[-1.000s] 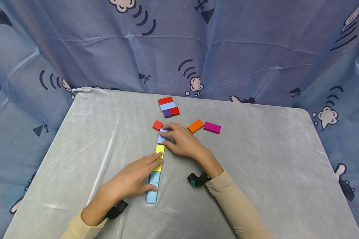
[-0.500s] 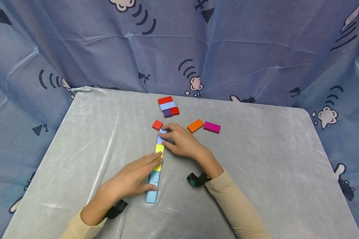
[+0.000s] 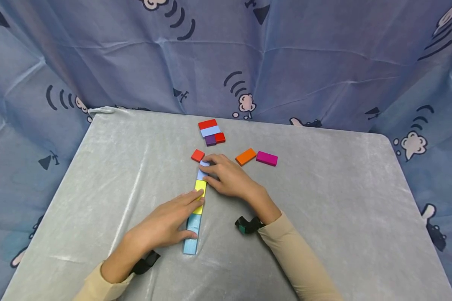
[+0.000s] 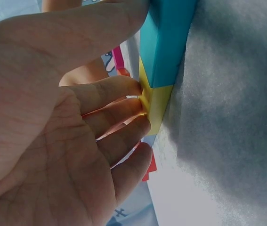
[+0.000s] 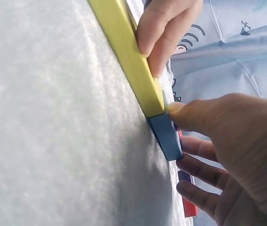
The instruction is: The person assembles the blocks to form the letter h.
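A row of flat coloured blocks runs away from me on the grey cloth: a light blue block (image 3: 190, 246) at the near end, a yellow block (image 3: 201, 185) in the middle, a periwinkle block (image 3: 201, 174) at the far end. My left hand (image 3: 169, 219) lies over the row, its fairly straight fingertips touching the yellow block and its thumb on the light blue part. With thumb near the yellow joint and fingers by the far end, my right hand (image 3: 231, 177) holds the periwinkle block. In the right wrist view, that block (image 5: 165, 136) meets the yellow one end to end.
A small red block (image 3: 197, 155) lies just beyond the row. Orange (image 3: 246, 157) and magenta (image 3: 266, 158) blocks lie to its right. Farther back, a red block (image 3: 207, 123), a periwinkle one, a purple one (image 3: 210, 140) and a smaller red one form a cluster. A patterned blue curtain (image 3: 135, 75) hangs behind.
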Demonstrator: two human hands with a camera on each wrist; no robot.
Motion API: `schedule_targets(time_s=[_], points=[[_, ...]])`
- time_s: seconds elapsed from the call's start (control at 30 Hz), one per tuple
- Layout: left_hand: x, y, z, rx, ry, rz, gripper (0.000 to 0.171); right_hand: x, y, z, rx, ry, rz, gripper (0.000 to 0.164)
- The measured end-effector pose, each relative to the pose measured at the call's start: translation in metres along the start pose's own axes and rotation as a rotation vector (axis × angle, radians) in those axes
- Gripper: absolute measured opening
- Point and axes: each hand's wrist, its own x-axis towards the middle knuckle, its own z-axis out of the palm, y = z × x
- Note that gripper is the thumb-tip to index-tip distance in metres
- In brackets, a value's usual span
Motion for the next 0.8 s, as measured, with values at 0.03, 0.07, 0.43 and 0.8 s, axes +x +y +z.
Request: schedule_targets(time_s=[0.03,0.07,0.43,0.8], points=[[-0.0004,-0.0003,-0.0001,0.000,-0.001,-0.002,0.084,0.0003,-0.0007,-0.0003,0.001,-0.001,0.000,0.043],[-0.0008,-0.0005,-0.0001,0.000,-0.001,-0.003,0.085,0.0007,-0.0012,-0.0004,0.002,-0.003,0.000,0.043],[-0.0047,-0.0028,-0.0004,-0.007,-0.004,-0.015,0.085,0.0036,-0.0008,0.0010,0.043,0.016,-0.008,0.039],[-0.0008,-0.0025,-0.0003,-0.021,-0.010,-0.013,0.085,0.0034,0.0045,-0.0016,0.154,0.170,0.020,0.031]])
